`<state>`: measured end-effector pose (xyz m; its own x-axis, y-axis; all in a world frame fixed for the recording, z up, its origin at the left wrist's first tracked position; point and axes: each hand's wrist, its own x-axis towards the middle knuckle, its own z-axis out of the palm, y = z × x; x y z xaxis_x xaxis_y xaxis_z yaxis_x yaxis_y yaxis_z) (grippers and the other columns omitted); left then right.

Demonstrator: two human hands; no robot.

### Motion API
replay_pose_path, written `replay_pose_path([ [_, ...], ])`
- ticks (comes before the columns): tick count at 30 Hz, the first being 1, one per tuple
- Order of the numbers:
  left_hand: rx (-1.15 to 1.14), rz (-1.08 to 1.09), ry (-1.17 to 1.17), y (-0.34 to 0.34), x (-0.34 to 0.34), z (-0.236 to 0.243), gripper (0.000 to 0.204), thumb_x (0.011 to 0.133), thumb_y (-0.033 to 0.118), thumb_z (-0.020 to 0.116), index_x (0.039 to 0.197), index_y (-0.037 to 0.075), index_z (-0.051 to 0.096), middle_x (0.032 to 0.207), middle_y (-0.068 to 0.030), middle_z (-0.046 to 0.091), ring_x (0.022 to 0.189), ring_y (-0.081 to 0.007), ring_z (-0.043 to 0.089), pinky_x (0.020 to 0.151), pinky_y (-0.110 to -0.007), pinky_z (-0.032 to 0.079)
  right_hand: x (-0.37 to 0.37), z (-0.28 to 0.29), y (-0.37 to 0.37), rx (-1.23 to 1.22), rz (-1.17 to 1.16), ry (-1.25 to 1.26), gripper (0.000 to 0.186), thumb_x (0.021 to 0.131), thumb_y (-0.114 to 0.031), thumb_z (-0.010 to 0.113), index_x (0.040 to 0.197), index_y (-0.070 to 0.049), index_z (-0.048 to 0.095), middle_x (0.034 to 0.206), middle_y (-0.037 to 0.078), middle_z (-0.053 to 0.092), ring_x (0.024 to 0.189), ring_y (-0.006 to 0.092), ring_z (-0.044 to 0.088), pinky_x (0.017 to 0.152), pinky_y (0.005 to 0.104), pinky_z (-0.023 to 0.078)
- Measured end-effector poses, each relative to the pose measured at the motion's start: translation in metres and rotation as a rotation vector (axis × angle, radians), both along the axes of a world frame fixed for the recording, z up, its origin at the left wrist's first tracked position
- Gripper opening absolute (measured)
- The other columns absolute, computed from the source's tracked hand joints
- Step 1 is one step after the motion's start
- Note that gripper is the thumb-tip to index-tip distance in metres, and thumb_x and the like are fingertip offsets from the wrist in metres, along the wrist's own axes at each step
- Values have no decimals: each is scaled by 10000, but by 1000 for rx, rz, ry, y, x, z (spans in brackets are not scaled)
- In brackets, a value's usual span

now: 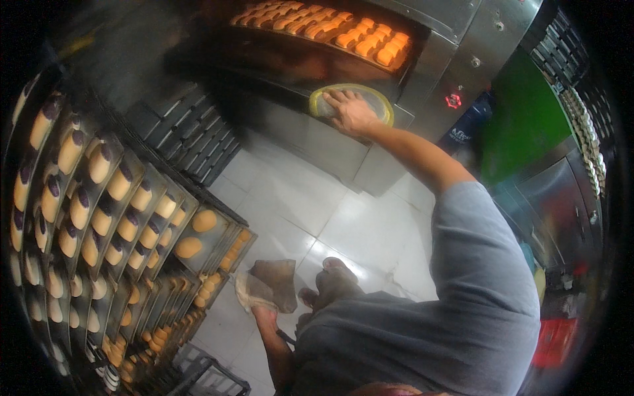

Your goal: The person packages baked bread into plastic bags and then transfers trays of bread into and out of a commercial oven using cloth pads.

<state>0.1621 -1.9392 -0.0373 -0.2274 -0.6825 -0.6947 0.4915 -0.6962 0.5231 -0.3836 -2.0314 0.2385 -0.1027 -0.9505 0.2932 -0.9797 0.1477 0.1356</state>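
My right hand [353,113] lies flat on an oval grey pad with a yellow border [382,105], its fingers stretched out. The pad rests against the front of the oven, just below its opening. Inside the glowing oven [310,66] sit rows of browned buns [373,41] on trays. Low down by my left side, my left hand [265,320] is closed on a brown cloth pad with a pale edge [272,282]. Part of that hand's fingers is hidden by the cloth.
To the left stands a tall rack [188,231] loaded with trays of buns, some with dark tops. Black crates [195,135] are stacked beyond it. A red valve knob [453,101] juts from the oven's right side, near a green panel [528,112]. White floor tiles [290,191] lie below.
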Motion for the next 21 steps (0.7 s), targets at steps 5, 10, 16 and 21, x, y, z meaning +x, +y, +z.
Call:
replay_pose_path([
  [5, -65, 25, 290, -12, -64, 140, 490, 984, 434, 399, 1344, 107, 455, 1321, -90, 517, 1218, -274, 479, 1026, -431, 398, 2, 4, 2, -3, -16, 13, 621, 848, -261, 590, 1402, -71, 385, 1405, 147, 419, 1230, 351, 431, 1001, 471, 380],
  [10, -569, -361, 355, -54, -106, 133, 500, 973, 475, 404, 1311, 115, 481, 1268, -100, 546, 1191, -270, 494, 1021, -424, 402, 2, 9, 5, -50, -1, -52, 633, 831, -263, 606, 1393, -63, 396, 1396, 143, 431, 1232, 364, 427, 1024, 480, 360],
  [16, -281, -18, 208, -145, -199, 165, 572, 968, 415, 441, 1432, 101, 321, 1425, -110, 397, 1290, -264, 407, 1067, -398, 352, 0, 13, 3, -182, -104, -196, 684, 818, -330, 649, 1375, -25, 396, 1358, 250, 422, 1233, 390, 414, 1047, 458, 327],
  [21, -1504, -57, -688, -262, -304, 163, 212, 982, 207, 438, 1129, 73, 513, 1001, -33, 545, 858, -145, 535, 735, -282, 494, 16, 16, -7, -100, -109, -251, 722, 782, -289, 698, 1376, -4, 403, 1387, 254, 399, 1281, 405, 371, 1076, 453, 314],
])
